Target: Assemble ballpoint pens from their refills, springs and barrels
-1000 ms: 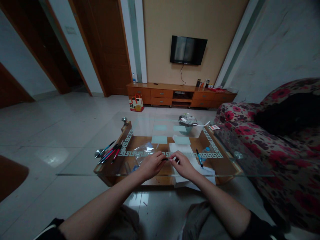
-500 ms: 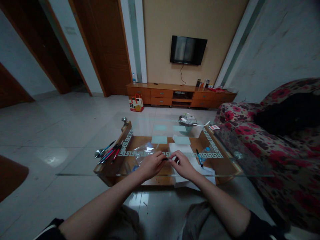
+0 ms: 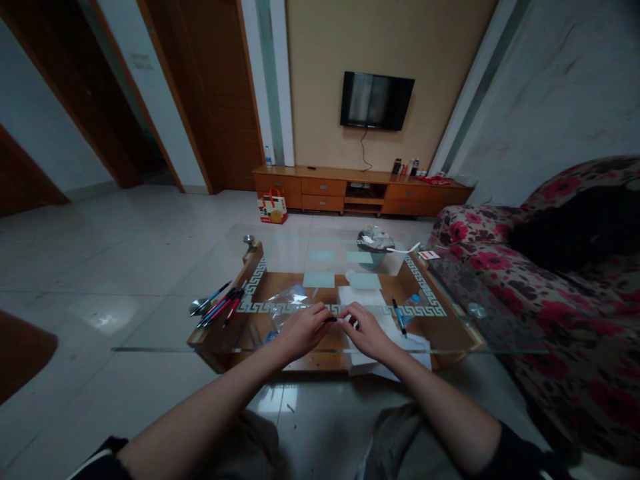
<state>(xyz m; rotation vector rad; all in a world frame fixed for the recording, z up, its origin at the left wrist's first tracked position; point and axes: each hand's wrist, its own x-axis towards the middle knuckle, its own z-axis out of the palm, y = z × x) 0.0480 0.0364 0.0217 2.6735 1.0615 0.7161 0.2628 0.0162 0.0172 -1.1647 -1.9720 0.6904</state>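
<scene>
Left hand (image 3: 313, 325): thumb and fingers pinching one slim, dark, short piece (image 3: 331, 319), held above the near part of a clear glass table (image 3: 150, 349) with a white key-pattern border. Right hand (image 3: 363, 327): fingers curled, thumb and forefinger drawn to the piece's three-o'clock end; too small and dim to tell whether they grip it. The tip-to-tip hold presumably gives fine control over both ends. At nine o'clock, one loose bundle of slender blue, red, pink and black pens (image 3: 220, 307), likely set aside within left reach. At three o'clock, one single blue-and-black pen (image 3: 399, 317), lying apart, perhaps to keep it separate from the bundle. At ten o'clock, one clear, crinkled plastic bag (image 3: 287, 303). Compared with half a second earlier: pens and bag unmoved, both hands in practically the same pose, the piece in near-identical position.
</scene>
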